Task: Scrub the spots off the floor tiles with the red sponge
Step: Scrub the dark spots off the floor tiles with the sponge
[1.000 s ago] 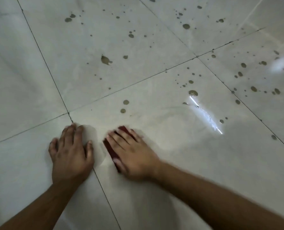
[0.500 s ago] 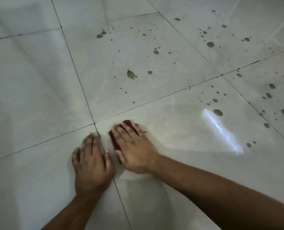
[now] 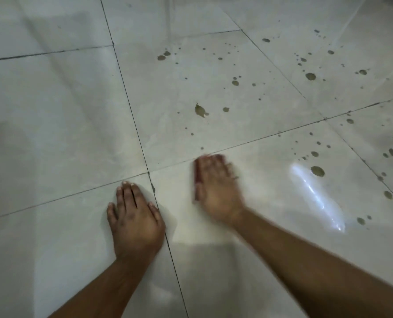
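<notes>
My right hand (image 3: 216,189) lies flat and blurred on the red sponge (image 3: 197,173), pressing it to the pale floor tile just below a grout line; only the sponge's left edge shows under the fingers. My left hand (image 3: 134,214) rests flat on the neighbouring tile, fingers together, holding nothing. Brown spots dot the tiles beyond: a big blotch (image 3: 200,110) ahead of the sponge, a round spot (image 3: 317,171) to its right beside a bright glare, and several more toward the far right.
Dark grout lines (image 3: 133,120) cross the glossy tiles and meet between my hands. A streak of reflected light (image 3: 315,196) lies right of the sponge. The tiles on the left carry no spots.
My right hand has slid the sponge forward and to the right, up to the grout line. The view has shifted, so more of the far spotted tiles shows. My left hand stays planted.
</notes>
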